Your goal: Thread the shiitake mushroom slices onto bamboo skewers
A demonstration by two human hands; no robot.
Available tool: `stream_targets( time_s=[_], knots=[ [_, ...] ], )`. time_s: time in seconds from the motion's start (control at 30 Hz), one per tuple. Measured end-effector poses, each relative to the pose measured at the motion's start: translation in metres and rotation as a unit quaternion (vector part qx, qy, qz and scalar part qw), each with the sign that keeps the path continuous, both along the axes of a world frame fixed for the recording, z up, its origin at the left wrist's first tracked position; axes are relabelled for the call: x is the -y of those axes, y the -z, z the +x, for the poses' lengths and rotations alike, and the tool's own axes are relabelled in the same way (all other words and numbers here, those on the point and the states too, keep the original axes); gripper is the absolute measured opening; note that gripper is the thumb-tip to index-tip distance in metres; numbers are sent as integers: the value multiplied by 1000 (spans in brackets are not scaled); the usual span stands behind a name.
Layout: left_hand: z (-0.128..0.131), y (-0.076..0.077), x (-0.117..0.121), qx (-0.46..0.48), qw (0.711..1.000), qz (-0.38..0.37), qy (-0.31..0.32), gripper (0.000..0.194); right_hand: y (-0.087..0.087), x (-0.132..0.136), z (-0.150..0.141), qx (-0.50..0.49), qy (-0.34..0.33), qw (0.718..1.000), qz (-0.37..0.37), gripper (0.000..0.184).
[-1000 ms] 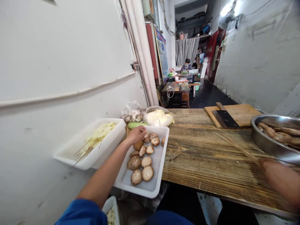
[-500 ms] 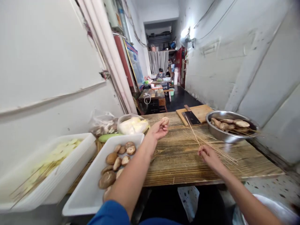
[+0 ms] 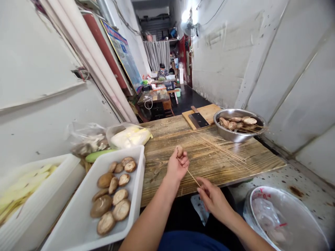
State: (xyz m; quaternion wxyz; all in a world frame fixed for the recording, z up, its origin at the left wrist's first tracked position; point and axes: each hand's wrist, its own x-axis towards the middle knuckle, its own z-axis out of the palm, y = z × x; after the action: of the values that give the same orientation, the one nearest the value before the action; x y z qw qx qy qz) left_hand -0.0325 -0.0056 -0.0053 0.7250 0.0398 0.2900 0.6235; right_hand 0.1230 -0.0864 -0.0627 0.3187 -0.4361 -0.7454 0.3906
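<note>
Hands meet before me: my left hand (image 3: 180,165) pinches a mushroom (image 3: 179,151) above the desk (image 3: 162,137), while my right hand (image 3: 212,196) grips a skewer (image 3: 192,176) whose far end reaches the mushroom, left of the loose skewers (image 3: 222,149).

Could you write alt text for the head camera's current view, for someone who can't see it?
A left hand holds a mushroom against a thin stick held by the right hand. A white tray of mushrooms sits left; loose sticks, a cleaver and a metal bowl lie beyond.
</note>
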Motion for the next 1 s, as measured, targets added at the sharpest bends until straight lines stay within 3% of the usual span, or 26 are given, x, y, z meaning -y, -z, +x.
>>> stream_targets(
  time_s=[0.13, 0.33, 0.5, 0.63, 0.8, 1.0],
  knots=[
    [-4, 7, 19, 47, 999, 1, -11, 24, -16, -1, -7, 8, 8, 995, 97, 32],
    [-21, 18, 24, 16, 994, -60, -91, 20, -24, 16, -1, 43, 21, 993, 105, 40],
    [-25, 18, 25, 34, 995, -76, -48, 24, -29, 18, -5, 55, 14, 996, 67, 39],
    [-25, 23, 27, 3, 1000, -8, -3, 14, -29, 14, -9, -11, 61, 996, 59, 37],
    [-25, 29, 29, -78, 994, 68, -37, 19, -23, 11, -10, -12, 71, 995, 64, 37],
    [-30, 15, 30, 28, 999, 34, -2, 27, -17, 10, -12, 38, 45, 994, 90, 37]
  ],
)
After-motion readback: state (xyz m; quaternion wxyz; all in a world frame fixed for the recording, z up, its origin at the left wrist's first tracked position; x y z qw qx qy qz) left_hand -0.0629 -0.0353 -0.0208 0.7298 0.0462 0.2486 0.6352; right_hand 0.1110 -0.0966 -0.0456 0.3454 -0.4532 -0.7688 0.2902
